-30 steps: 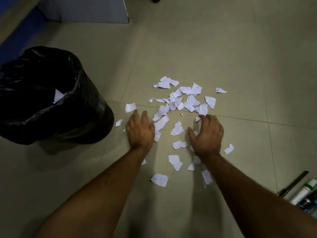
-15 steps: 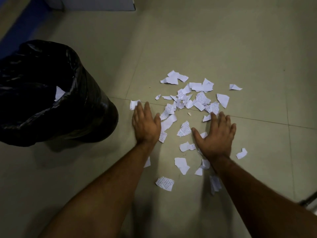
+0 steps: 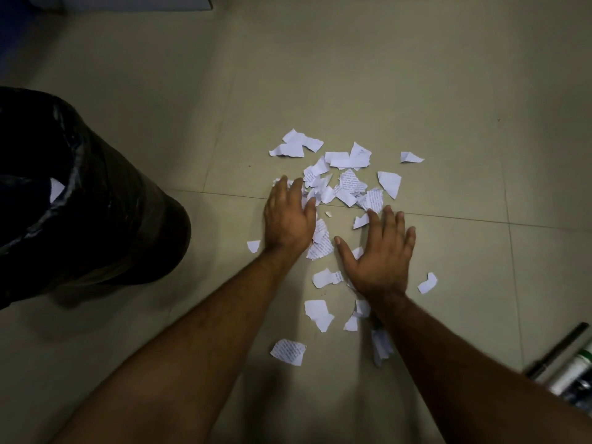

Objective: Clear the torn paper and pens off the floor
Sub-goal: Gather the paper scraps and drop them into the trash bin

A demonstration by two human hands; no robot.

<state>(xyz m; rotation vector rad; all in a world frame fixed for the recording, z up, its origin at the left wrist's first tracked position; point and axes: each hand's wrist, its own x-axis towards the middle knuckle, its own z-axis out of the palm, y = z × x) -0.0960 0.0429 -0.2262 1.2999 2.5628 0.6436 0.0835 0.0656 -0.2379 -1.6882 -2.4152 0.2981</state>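
Observation:
Several torn paper scraps (image 3: 349,184), white with printed text, lie scattered on the tiled floor (image 3: 416,75). My left hand (image 3: 288,216) lies flat, palm down, on the left side of the pile with straight fingers touching scraps. My right hand (image 3: 379,251) lies flat with fingers spread on the right side, over a few scraps. More scraps (image 3: 317,312) lie between and under my forearms. Pens (image 3: 559,350) and a white marker (image 3: 573,373) lie at the lower right edge.
A bin lined with a black bag (image 3: 80,213) stands at the left, with one white scrap (image 3: 57,189) inside it. A white cabinet base (image 3: 144,3) shows at the top left.
My left hand has slid right and forward into the pile, bunching scraps toward the middle. My right hand stays flat in about the same place. The view has shifted left, bringing the pens back in.

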